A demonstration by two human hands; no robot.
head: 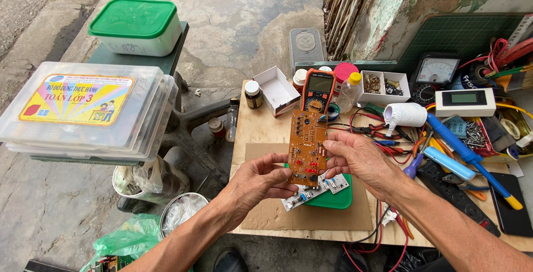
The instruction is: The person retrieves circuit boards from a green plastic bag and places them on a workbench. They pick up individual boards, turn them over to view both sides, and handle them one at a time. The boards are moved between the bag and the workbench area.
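An orange circuit board (pixel 306 147) stands upright at frame centre, pinched by left hand (pixel 256 182) and right hand (pixel 361 158), smaller boards (pixel 313 190) waiting on the green tray (pixel 338 198) beneath.

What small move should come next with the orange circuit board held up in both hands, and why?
Probably tilt or turn the orange circuit board closer for inspection: the left hand and right hand pinch its edges, holding it upright above the green tray, clear of the small boards lying there.
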